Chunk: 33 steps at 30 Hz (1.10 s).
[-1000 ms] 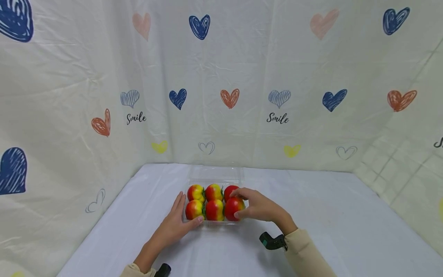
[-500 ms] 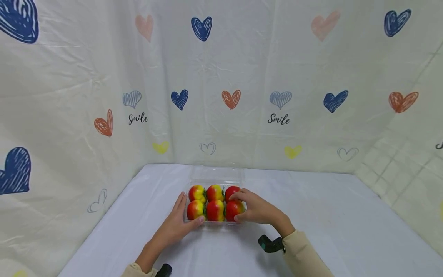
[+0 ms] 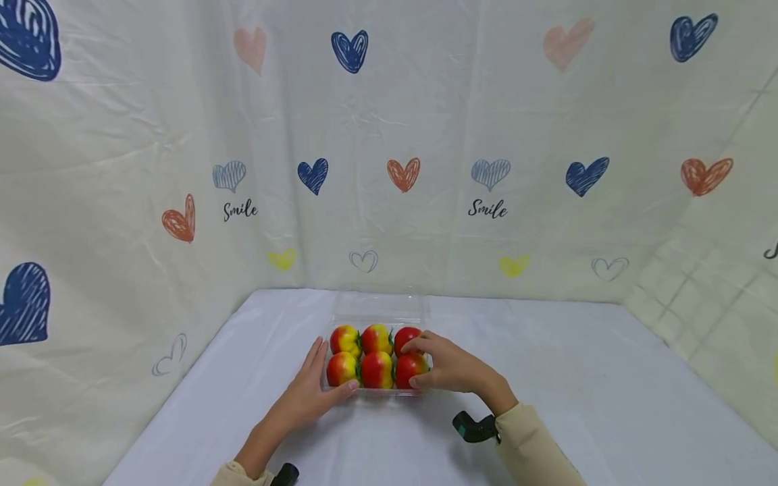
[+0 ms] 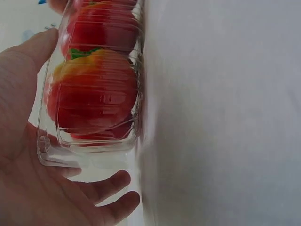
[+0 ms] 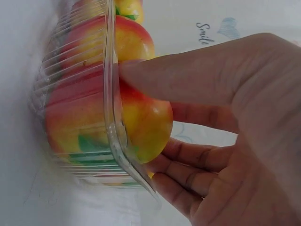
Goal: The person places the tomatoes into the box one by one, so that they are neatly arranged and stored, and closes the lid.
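Observation:
A clear plastic clamshell box (image 3: 389, 392) holds two rows of round red-and-yellow fruits with green leaves. Its transparent lid (image 3: 379, 308) is folded back on the far side. My right hand (image 3: 452, 368) grips the front right fruit (image 3: 410, 370), which sits in the box. In the right wrist view the thumb presses one side of that fruit (image 5: 148, 125) at the rim, with the fingers curled round the far side. My left hand (image 3: 304, 399) rests against the box's left end, fingers spread along the side and thumb at the front rim. The left wrist view shows fruit (image 4: 96, 94) through the wall.
A white cloth covers the table (image 3: 547, 378). Behind it hangs a white curtain (image 3: 425, 229) printed with hearts and "Smile". Each wrist carries a black camera, such as the right wrist camera (image 3: 475, 426).
My right hand has settled slightly lower and more closely round the front right fruit. The left hand and the box stay in place, while the head view shifts slightly.

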Available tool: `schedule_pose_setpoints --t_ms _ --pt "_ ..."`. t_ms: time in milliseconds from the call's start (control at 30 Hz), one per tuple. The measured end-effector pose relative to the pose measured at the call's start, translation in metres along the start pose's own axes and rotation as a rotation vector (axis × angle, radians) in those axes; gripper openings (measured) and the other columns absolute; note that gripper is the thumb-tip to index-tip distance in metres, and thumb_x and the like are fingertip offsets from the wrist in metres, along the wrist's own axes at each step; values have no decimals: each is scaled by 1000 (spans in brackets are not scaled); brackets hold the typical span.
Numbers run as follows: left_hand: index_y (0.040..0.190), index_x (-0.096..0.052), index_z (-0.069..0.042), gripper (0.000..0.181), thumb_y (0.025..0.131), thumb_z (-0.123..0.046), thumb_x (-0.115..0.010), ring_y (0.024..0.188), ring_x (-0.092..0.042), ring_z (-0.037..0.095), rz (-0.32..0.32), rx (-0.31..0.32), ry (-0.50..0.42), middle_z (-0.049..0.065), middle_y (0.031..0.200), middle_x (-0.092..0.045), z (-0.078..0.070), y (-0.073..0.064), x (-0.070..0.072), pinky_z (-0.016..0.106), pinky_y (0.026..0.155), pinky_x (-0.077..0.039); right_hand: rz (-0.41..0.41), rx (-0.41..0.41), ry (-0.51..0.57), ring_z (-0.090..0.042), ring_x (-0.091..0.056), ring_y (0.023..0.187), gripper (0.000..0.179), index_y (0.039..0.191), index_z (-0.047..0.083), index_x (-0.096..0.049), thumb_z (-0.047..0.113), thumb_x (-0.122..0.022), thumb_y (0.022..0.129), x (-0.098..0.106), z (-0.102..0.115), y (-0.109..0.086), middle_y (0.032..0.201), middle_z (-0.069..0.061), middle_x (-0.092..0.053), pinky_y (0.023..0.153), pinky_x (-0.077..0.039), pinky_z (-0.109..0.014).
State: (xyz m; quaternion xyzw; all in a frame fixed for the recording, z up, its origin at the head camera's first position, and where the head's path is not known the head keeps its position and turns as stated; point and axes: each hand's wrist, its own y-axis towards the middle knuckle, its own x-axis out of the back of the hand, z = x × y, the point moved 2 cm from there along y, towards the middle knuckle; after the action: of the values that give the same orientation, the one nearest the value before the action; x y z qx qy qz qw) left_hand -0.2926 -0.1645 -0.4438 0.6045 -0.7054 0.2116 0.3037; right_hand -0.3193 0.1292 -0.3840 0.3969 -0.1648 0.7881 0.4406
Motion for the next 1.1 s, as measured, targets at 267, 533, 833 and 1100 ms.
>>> schedule_pose_setpoints --t_ms 267,533,833,1100 --pt "171 -21 -5 96 102 -54 -68 151 -37 50 -92 8 -103 25 172 -27 1 11 24 69 112 -41 -274 99 37 -33 -64 114 30 128 1 -68 14 -73 101 8 -14 4 124 -12 -68 100 -56 -60" --pt "170 -20 -4 79 111 -39 -60 150 -40 49 -95 -11 -274 27 168 -35 23 46 42 62 114 -42 -481 -59 206 -43 -58 130 41 147 -3 -56 7 -58 107 -4 -39 13 146 -25 -57 110 -50 -60" --pt "171 -10 -2 70 115 -18 -50 156 -30 47 65 -59 -590 28 173 -22 41 74 29 57 123 -31 -396 -197 482 -52 -42 148 53 164 5 -39 9 -46 111 -19 -58 16 164 -31 -38 118 -36 -65" --pt "172 -2 -3 65 116 -5 -35 160 -20 45 135 -88 -785 22 176 -16 48 85 23 55 126 -22 -291 -184 762 -48 -17 160 61 170 7 -27 4 -41 110 -22 -67 25 174 -24 -22 125 -22 -62"
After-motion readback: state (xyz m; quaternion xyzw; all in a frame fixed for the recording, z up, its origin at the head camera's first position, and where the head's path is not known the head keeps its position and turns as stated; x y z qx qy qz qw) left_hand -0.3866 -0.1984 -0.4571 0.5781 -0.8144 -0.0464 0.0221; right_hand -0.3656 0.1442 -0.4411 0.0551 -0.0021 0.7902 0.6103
